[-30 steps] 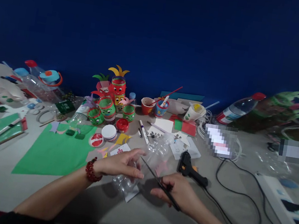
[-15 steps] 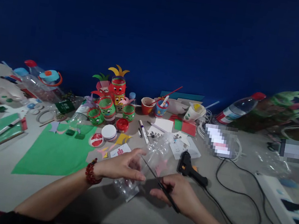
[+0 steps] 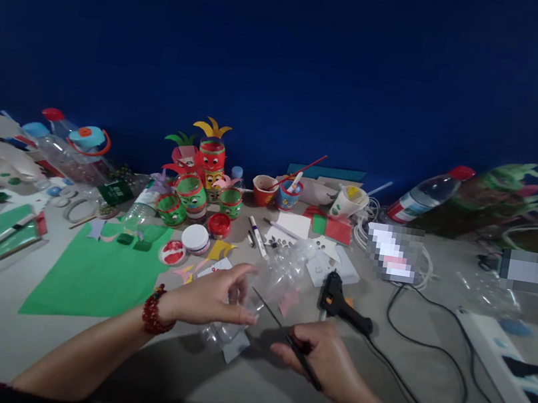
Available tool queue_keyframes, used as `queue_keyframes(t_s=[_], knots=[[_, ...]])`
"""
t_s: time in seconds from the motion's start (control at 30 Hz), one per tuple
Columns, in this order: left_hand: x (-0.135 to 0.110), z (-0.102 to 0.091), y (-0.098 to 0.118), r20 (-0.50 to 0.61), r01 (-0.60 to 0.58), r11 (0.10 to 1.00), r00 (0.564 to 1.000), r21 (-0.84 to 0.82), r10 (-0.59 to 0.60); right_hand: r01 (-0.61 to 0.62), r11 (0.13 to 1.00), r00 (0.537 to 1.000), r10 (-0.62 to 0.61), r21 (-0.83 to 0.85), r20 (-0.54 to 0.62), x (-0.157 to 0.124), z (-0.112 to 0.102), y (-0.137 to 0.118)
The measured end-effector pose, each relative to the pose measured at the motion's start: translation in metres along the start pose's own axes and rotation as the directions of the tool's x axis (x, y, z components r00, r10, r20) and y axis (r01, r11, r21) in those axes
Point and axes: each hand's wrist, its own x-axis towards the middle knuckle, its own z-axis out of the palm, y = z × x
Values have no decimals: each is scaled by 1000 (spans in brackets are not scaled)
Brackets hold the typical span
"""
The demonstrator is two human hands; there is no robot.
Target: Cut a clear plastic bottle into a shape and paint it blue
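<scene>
My left hand (image 3: pixel 217 295), with a dark red bead bracelet (image 3: pixel 159 312) at the wrist, curls its thumb and fingers round a clear plastic piece (image 3: pixel 251 301). Its outline is hard to make out. My right hand (image 3: pixel 319 354) grips a slim black-handled cutting tool (image 3: pixel 295 347), its thin dark blade pointing up-left to the plastic. Whether the tool is a knife or scissors seen edge-on, I cannot tell. Crumpled clear plastic (image 3: pixel 284 264) lies just beyond my hands. A small pink paper scrap (image 3: pixel 288 301) rests between them.
A black glue gun (image 3: pixel 344 304) and its cord lie to the right, near a white power strip (image 3: pixel 501 371). Green sheet (image 3: pixel 97 270) covers the left. Decorated cups (image 3: pixel 190 193), a red paint pot (image 3: pixel 220 224), a white-lidded jar (image 3: pixel 195 238) and a bottle (image 3: pixel 429 195) stand behind.
My left hand has shifted slightly left, and a little more of the pink scrap shows. The right hand keeps its grip on the black tool, almost in place.
</scene>
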Motion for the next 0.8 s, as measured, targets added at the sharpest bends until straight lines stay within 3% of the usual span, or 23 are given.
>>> queue_keyframes(t_s=[0.13, 0.47, 0.67, 0.8], knots=[[-5, 1, 5, -42, 21, 989, 999, 146, -15, 10, 1000, 1000, -11, -24, -7, -1, 2, 2], [-6, 4, 14, 60, -36, 994, 998, 101, 30, 79, 991, 997, -76, -106, 27, 1, -7, -2], [-3, 14, 24, -56, 13, 960, 998, 279, 3, 23, 993, 998, -15, -114, 67, 2, -13, -9], [0, 18, 24, -48, 28, 944, 999, 328, -13, 25, 978, 995, -5, -205, 97, 3, -20, -13]])
